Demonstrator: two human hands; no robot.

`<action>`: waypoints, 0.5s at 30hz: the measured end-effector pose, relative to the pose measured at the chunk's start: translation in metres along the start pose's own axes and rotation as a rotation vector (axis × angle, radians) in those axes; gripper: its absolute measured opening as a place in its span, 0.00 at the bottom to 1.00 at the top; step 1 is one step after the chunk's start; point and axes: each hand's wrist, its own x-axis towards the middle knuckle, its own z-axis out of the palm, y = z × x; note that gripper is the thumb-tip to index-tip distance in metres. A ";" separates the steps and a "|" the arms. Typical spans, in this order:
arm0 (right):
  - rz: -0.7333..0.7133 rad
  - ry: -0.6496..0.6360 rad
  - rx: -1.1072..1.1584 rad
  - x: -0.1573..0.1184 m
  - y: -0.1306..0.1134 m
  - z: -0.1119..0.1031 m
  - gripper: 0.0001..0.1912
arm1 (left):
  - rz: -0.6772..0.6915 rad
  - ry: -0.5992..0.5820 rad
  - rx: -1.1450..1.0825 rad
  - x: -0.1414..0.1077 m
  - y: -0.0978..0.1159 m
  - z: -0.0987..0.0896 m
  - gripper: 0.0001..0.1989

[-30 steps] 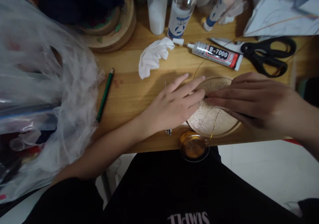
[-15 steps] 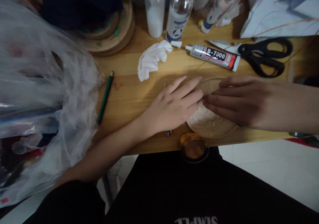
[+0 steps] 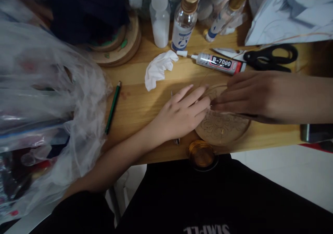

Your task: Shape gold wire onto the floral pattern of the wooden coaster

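Observation:
A round wooden disc (image 3: 221, 131) with dark swirling lines lies near the table's front edge. My left hand (image 3: 179, 116) rests palm down over its left rim, fingers stretched and slightly apart, thumb hidden. From the right, my right hand (image 3: 249, 95) reaches across the disc's upper part with its fingers pressed together. Its fingertips almost meet the left ones, and a tiny pale sliver shows between them; what they pinch is too small to name. Just below the disc, a spool of copper-coloured wire (image 3: 201, 154) sits at the table edge.
Behind the hands lie a crumpled tissue (image 3: 160, 69), a B-7000 glue tube (image 3: 218, 63) and black-handled scissors (image 3: 270, 57). Bottles (image 3: 183, 29) stand farther back. A green pencil (image 3: 113, 107) and a large clear plastic bag (image 3: 88, 98) are on the left.
My right hand has shifted slightly upward over the disc, baring more of its lower right part. My left hand stays in place. The view has tilted a little.

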 end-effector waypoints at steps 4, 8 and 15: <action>0.042 0.014 0.049 0.008 -0.018 -0.021 0.12 | -0.008 0.028 -0.015 -0.002 0.001 0.004 0.09; 0.048 -0.074 0.050 0.021 -0.032 -0.037 0.09 | 0.008 0.048 0.005 -0.002 0.000 0.006 0.10; 0.129 0.172 0.166 -0.004 -0.032 -0.003 0.05 | 0.041 0.114 0.028 0.000 -0.002 0.004 0.09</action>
